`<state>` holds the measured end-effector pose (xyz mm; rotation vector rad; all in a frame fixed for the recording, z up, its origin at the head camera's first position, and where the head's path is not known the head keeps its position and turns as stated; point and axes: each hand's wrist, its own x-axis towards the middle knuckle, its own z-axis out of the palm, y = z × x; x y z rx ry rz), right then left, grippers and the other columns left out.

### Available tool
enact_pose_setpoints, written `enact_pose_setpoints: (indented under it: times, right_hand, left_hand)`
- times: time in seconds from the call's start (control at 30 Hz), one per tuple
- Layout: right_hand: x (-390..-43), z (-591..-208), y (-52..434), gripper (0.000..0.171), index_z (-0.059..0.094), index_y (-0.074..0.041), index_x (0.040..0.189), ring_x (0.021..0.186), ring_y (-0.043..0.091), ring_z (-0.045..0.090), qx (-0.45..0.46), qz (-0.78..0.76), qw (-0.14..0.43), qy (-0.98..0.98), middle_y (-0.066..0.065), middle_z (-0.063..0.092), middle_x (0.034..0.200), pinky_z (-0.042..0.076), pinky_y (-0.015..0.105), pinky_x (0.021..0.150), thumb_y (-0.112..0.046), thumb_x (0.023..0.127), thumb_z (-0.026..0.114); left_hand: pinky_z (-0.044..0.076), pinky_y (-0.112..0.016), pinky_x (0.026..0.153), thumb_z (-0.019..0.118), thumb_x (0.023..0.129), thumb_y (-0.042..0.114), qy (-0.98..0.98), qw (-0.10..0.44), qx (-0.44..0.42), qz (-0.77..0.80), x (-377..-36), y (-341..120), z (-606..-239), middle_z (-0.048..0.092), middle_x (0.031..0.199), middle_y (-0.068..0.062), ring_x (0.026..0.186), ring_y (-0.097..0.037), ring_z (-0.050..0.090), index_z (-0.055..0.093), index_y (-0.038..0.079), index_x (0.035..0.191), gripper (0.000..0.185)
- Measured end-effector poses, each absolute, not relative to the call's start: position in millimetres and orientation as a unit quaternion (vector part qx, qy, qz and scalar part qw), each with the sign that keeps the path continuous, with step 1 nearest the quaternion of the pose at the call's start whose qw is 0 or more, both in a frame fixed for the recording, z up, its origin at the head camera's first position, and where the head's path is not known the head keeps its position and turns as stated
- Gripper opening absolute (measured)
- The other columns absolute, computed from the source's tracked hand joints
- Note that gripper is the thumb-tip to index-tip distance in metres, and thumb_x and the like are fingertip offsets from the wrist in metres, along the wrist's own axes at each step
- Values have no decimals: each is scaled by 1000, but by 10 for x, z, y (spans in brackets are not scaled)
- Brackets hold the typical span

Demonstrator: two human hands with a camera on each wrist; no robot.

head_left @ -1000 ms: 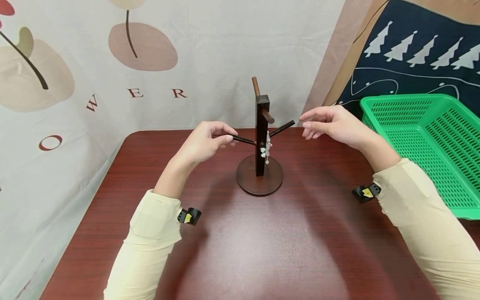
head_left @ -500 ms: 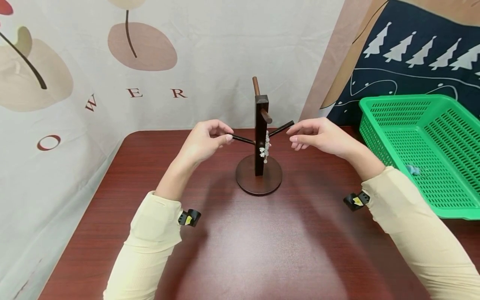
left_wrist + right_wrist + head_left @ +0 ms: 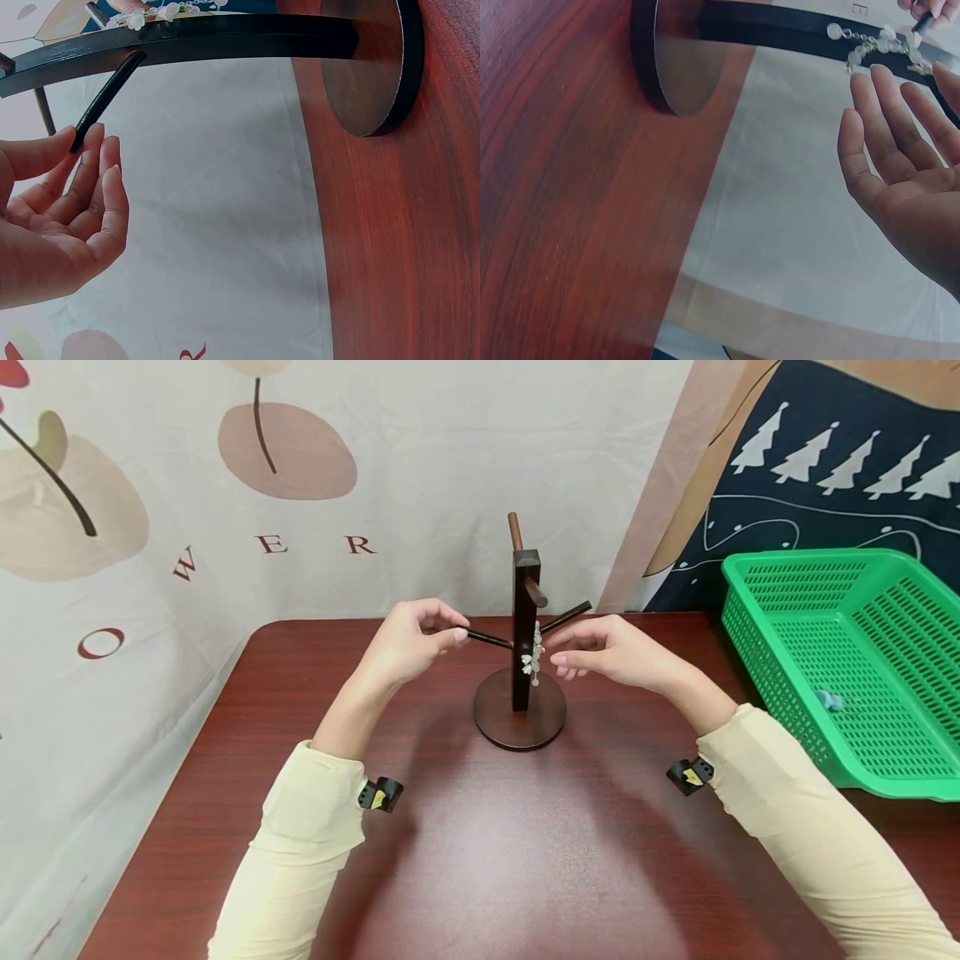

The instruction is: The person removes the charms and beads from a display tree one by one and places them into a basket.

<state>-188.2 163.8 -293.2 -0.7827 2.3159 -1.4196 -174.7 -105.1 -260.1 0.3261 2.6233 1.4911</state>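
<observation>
A dark wooden jewelry stand (image 3: 520, 689) with a round base and several pegs stands upright on the table. My left hand (image 3: 412, 643) pinches the end of its left peg (image 3: 491, 637) between thumb and fingers; the left wrist view shows this grip up close. Along the right side of the post hangs a beaded bracelet (image 3: 881, 43) with pale beads, white flowers and a short chain end. My right hand (image 3: 611, 652) is just right of the bracelet, below the right peg (image 3: 567, 616), its fingers extended and relaxed around no object. In the right wrist view its fingertips come close to the beads.
A green plastic basket (image 3: 772, 681) sits at the right of the reddish-brown table (image 3: 480, 835). Inside it lies a small blue item (image 3: 830, 700). A printed cloth (image 3: 450, 460) hangs directly behind the table's back edge.
My right hand has moved left and down from beyond the right peg to beside the bracelet. The blue item in the basket has come into view. My left hand keeps its pinch.
</observation>
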Motion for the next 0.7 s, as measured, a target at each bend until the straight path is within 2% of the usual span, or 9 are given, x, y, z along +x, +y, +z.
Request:
enact_pose_setpoints:
  times: [0.37,0.7]
  right_hand:
    - [-1843,-2941,1492,25,60,6,108,75,27,63,-257,-514,152,804,15,66,82,52,32,68,-7,87,61]
    - [-1837,-2972,1443,16,63,8,96,71,22,62,-263,-536,136,790,15,65,78,52,32,67,-6,87,61]
  left_hand:
    - [46,-25,67,61,87,4,862,56,103,492,-1751,-1043,-2605,67,83,-9,72,-11,59,65,-2,95,11]
    - [47,-27,68,61,87,4,862,57,104,493,-1740,-1042,-2595,67,84,-10,74,-13,61,65,-1,96,11]
